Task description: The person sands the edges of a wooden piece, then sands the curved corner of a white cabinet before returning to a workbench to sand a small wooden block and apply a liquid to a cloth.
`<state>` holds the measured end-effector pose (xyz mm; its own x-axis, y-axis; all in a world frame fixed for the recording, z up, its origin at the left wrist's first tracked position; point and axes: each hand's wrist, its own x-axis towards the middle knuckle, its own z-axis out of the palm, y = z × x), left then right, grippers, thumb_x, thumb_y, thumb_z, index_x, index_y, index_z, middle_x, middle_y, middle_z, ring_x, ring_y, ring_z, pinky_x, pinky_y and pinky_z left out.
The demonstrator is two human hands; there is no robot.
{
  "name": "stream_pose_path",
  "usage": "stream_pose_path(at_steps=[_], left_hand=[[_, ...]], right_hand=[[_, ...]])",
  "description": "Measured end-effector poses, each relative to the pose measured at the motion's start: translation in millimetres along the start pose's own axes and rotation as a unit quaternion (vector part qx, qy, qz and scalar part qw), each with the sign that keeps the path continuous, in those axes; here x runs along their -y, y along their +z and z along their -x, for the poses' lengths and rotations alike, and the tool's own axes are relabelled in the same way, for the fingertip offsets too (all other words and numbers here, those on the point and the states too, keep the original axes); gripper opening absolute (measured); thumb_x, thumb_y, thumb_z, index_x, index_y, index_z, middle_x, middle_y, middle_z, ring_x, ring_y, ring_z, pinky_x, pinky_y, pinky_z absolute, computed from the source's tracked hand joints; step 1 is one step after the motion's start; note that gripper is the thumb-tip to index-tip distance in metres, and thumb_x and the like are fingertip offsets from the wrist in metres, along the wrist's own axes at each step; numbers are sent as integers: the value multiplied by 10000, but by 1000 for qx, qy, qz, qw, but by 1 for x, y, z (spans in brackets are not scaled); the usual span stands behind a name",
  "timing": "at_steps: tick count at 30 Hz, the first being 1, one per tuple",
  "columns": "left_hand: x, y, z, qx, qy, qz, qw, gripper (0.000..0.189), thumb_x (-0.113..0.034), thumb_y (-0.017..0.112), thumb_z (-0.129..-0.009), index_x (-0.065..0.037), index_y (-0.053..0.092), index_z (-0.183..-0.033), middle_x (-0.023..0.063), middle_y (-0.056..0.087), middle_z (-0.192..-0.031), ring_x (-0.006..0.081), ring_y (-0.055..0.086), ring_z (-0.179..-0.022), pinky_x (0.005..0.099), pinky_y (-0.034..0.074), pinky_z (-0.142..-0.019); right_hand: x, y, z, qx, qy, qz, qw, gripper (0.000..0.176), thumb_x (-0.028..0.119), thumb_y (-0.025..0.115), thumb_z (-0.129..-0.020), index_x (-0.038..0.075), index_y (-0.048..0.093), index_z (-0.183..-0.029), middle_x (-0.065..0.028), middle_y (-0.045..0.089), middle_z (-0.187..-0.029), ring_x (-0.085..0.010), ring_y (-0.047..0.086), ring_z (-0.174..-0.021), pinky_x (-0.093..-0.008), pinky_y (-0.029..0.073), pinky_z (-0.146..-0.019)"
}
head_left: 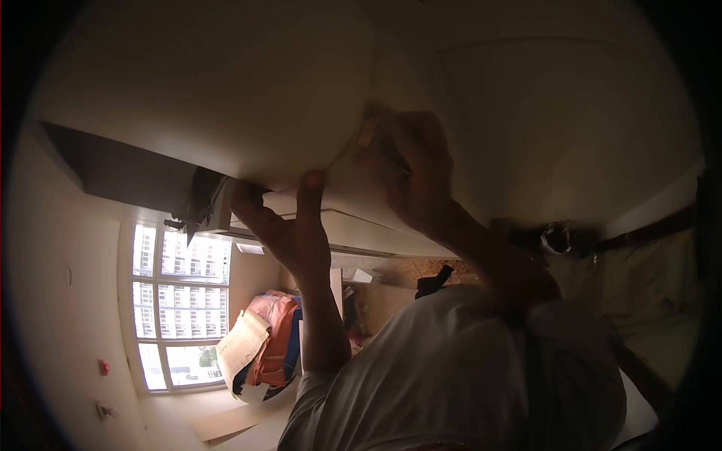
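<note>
A large pale sheet (226, 83) fills the upper part of the view, its lower edge running close to my hands. My left hand (286, 233) is closed at that edge, thumb up against the sheet and bent fingers further left. Higher and to the right, my right hand (421, 169) is closed, its fingertips against the sheet by a slanting edge or seam. A small glint shows inside the right hand's curled fingers. Shadow and blur hide what it holds.
A window (180, 301) lights the room at left. Near it lies an orange bundle (274, 331) with a brown cardboard piece (243, 342). A dark grey recess (135, 173) sits beneath the sheet's left side. At right is a shiny round object (556, 237).
</note>
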<state>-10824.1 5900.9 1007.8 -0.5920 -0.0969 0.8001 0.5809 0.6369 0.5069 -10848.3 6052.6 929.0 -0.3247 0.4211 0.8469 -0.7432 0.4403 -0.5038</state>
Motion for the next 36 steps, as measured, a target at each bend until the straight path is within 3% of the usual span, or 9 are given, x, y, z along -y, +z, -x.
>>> stream_pose_path(at_steps=[12,14,15,17,20,24,26,29,36], left_hand=[[9,9,6,2,-24,91,996,670,-208,843,-891,11,467,-1401,116,519,-1317,244,469,-1279,425,350,-1134],[10,12,6,-7,-20,31,999,689,-241,847,-889,20,457,-1392,121,515,-1300,246,467,-1258,421,342,-1130],[8,12,5,-10,-24,32,999,689,-241,847,-889,20,457,-1392,121,515,-1300,246,467,-1258,421,342,-1130],[-2,13,5,-2,-32,34,999,721,-291,859,-878,29,459,-1385,131,513,-1296,255,470,-1238,420,340,-1124],[-8,13,5,-8,-49,33,998,797,-341,881,-852,40,449,-1403,147,508,-1309,272,465,-1262,432,331,-1137],[-9,19,6,-29,-64,55,996,839,-345,887,-846,44,432,-1435,163,488,-1340,284,454,-1290,436,320,-1151],[-10,21,7,-32,-56,72,995,883,-349,891,-840,45,407,-1466,171,461,-1367,294,438,-1321,448,311,-1166],[-7,23,7,-38,-48,51,997,900,-357,892,-839,51,390,-1464,177,443,-1375,294,429,-1327,454,311,-1165],[-10,28,8,-29,-41,-3,999,924,-272,919,-805,65,355,-1454,182,426,-1359,296,434,-1308,441,355,-1128]], right_hand=[[-16,-10,4,45,187,-118,974,487,184,758,-926,74,635,-1384,-172,623,-1166,-371,634,-1047,-452,534,-935],[-45,-14,4,54,-73,169,981,492,274,681,-1004,41,584,-1426,-200,618,-1269,-385,636,-1145,-436,516,-1024],[-44,-26,0,59,-75,170,981,492,274,681,-1004,41,584,-1426,-200,618,-1269,-385,636,-1145,-436,516,-1024],[-9,-60,-39,90,288,-292,908,493,324,597,-1056,12,560,-1437,-219,598,-1348,-390,623,-1214,-439,487,-1071],[2,-60,-32,210,150,-11,966,477,257,593,-1058,-8,539,-1451,-232,605,-1332,-384,603,-1273,-439,473,-1087],[-4,-54,-28,197,174,-152,953,490,217,536,-1091,-39,476,-1505,-167,618,-1396,-251,633,-1236,-373,478,-1074],[3,-59,-35,209,42,-27,977,485,167,632,-1031,-10,489,-1459,-233,641,-1206,-403,665,-1109,-456,559,-941],[22,-38,-31,223,47,88,970,516,161,653,-1014,7,459,-1467,-208,650,-1160,-399,696,-948,-461,588,-790],[55,-53,-54,288,142,109,941,536,138,624,-1031,2,437,-1514,-253,677,-1228,-446,698,-1080,-444,587,-878]])
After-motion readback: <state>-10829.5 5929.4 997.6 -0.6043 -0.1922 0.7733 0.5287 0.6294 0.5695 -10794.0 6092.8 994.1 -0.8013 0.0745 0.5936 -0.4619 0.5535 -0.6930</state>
